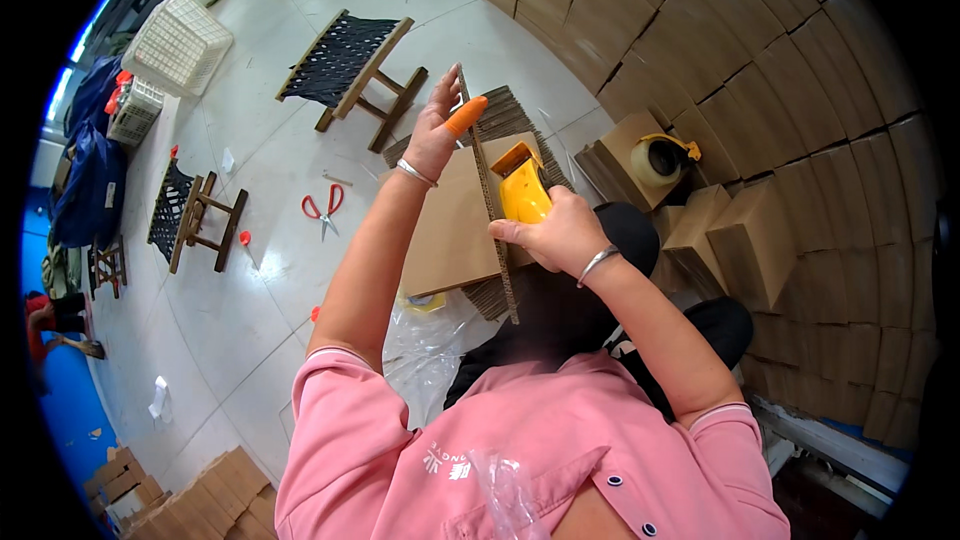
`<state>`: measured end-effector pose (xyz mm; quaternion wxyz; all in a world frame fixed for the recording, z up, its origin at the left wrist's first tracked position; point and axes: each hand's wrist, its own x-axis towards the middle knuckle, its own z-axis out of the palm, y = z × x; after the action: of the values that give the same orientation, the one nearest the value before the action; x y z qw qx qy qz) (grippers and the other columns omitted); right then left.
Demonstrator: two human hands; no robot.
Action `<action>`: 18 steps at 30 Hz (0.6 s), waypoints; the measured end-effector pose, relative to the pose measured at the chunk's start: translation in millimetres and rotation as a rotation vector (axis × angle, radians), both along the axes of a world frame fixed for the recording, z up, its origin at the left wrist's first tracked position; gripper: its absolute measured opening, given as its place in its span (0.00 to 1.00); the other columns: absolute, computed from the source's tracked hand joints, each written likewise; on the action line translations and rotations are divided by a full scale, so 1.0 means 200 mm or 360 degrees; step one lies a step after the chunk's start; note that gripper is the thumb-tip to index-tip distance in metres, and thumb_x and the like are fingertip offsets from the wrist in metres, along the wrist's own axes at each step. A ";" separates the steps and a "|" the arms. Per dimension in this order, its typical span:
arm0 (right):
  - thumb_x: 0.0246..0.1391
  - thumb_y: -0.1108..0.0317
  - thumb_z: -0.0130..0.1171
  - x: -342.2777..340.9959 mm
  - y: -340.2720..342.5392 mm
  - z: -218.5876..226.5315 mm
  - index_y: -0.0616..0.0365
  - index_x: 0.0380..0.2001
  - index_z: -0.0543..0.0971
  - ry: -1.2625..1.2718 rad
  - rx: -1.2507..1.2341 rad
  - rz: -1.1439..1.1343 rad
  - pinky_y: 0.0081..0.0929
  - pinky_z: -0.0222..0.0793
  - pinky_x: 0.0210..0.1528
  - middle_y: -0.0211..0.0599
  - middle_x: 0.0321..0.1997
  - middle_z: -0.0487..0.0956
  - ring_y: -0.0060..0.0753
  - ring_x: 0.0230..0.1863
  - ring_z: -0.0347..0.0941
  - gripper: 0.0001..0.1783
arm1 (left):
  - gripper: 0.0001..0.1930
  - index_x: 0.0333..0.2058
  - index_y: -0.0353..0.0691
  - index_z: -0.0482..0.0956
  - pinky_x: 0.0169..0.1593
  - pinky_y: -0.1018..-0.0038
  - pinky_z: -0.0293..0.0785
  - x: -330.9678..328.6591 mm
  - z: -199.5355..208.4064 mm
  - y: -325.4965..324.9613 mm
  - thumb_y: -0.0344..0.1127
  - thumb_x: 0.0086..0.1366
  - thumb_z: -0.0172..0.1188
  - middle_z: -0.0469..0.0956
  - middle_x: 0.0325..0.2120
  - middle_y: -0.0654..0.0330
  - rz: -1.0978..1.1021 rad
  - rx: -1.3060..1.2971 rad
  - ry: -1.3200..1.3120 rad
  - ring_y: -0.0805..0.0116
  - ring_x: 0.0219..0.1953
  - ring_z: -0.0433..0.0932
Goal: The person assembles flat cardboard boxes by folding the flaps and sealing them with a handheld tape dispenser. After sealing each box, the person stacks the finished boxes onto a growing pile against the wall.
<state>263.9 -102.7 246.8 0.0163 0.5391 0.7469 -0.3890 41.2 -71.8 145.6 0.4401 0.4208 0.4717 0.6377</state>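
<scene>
My right hand (565, 237) grasps a yellow tape dispenser (525, 195) by its near end, seemingly for control, just right of the upright cardboard (504, 270). My left hand (433, 143) pinches that board's far end, apparently steadying it above flat cardboard (445, 230). Beyond, red-handled scissors (324, 210) lie on the floor (270, 305), well apart.
</scene>
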 end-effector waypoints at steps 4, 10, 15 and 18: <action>0.30 0.34 0.70 0.08 0.04 -0.03 0.73 0.40 0.73 0.0099 -0.0043 -0.0068 0.35 0.71 0.47 0.57 0.40 0.78 0.49 0.43 0.77 0.49 | 0.37 0.64 0.46 0.55 0.58 0.73 0.63 0.03 0.08 -0.01 0.36 0.59 0.64 0.65 0.53 0.55 -0.0083 -0.0031 -0.0049 0.69 0.55 0.65; 0.33 0.41 0.69 0.09 0.04 0.06 0.71 0.38 0.73 0.0036 0.0041 0.0013 0.37 0.72 0.46 0.56 0.37 0.79 0.51 0.42 0.77 0.42 | 0.35 0.64 0.43 0.55 0.58 0.75 0.62 -0.01 0.10 -0.10 0.36 0.61 0.60 0.66 0.54 0.58 -0.0044 0.0028 0.0050 0.72 0.55 0.65; 0.36 0.55 0.65 0.08 -0.05 0.17 0.64 0.31 0.70 -0.0249 0.0594 0.0268 0.40 0.73 0.40 0.51 0.25 0.79 0.49 0.31 0.79 0.25 | 0.34 0.62 0.36 0.56 0.57 0.76 0.64 -0.08 0.17 -0.16 0.25 0.57 0.60 0.68 0.51 0.60 -0.0129 -0.0024 0.0061 0.73 0.53 0.67; 0.36 0.56 0.65 0.11 -0.12 0.15 0.65 0.31 0.70 -0.0242 0.0736 0.0459 0.41 0.73 0.37 0.50 0.24 0.79 0.49 0.29 0.79 0.25 | 0.34 0.60 0.34 0.60 0.57 0.78 0.63 -0.06 0.34 -0.22 0.17 0.52 0.55 0.69 0.51 0.61 -0.0115 -0.0261 0.0119 0.73 0.53 0.68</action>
<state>285.7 -126.0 276.3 0.0040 0.4443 0.8814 -0.1603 29.1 -115.5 214.6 0.4781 0.4236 0.5229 0.5645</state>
